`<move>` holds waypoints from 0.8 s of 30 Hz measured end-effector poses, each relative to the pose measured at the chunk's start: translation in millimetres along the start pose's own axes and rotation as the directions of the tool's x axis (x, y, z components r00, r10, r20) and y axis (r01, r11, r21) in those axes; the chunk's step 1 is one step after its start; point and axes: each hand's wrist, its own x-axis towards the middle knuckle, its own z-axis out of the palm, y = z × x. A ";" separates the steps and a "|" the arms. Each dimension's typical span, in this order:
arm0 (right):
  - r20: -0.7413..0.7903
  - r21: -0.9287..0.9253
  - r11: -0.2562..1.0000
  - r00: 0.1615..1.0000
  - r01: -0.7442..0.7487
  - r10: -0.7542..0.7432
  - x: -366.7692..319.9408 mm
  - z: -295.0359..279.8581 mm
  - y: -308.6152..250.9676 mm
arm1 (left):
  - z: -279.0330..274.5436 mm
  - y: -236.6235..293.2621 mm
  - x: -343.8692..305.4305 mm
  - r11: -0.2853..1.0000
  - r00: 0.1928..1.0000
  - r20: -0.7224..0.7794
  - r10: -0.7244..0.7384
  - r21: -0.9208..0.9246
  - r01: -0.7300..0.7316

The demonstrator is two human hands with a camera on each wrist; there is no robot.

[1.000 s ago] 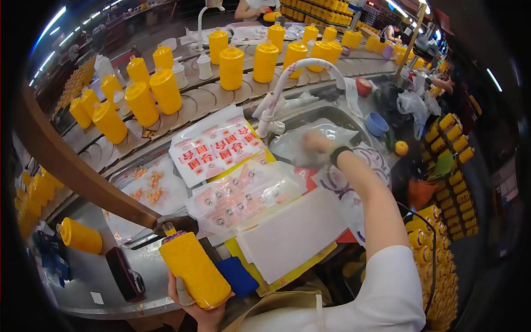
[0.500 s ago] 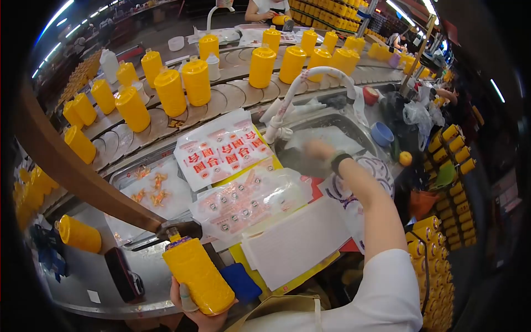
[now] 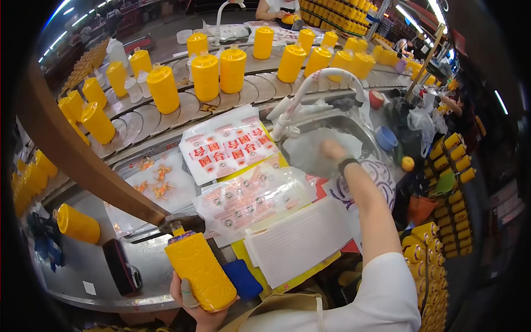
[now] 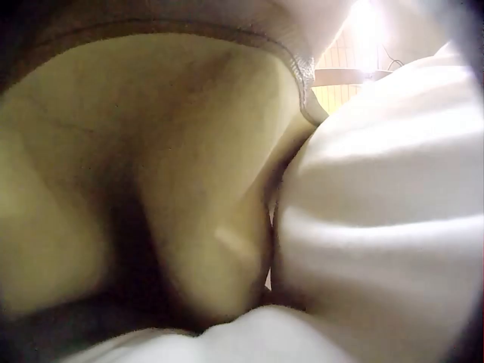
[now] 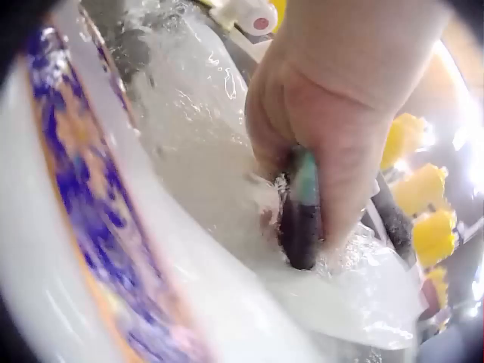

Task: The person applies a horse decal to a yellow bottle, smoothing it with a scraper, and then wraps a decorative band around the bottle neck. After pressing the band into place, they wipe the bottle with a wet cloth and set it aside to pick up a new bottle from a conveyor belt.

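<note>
- The left hand (image 3: 200, 311), bottom centre of the head view, wraps its fingers around the base of a yellow bottle (image 3: 199, 271).
- The bottle leans slightly left. It has a textured orange-yellow body, a dark purple neck band and a small yellow tip, which sits just under the dark end of a brown bar (image 3: 83, 166).
- The right hand (image 5: 325, 128) curls its fingers around a dark item (image 5: 301, 227) with a teal end, inside a clear plastic bag (image 3: 310, 157) in the sink (image 3: 362, 130), right of centre.
- One white faucet (image 3: 326, 80) arches over the sink.
- On the counter (image 3: 99, 265) are two label packs (image 3: 227, 146), one white pad (image 3: 298, 240) and one bottle lying on its side (image 3: 77, 224).
- Over a dozen bottles stand on the conveyor (image 3: 182, 105) in the upper frame.
</note>
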 end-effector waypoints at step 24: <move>-0.862 0.010 0.966 0.493 0.257 -0.122 -146.5 -173.8 -38.8 | 4.5 1.8 6.0 0.997 0.999 -0.029 0.015 -0.074 -0.017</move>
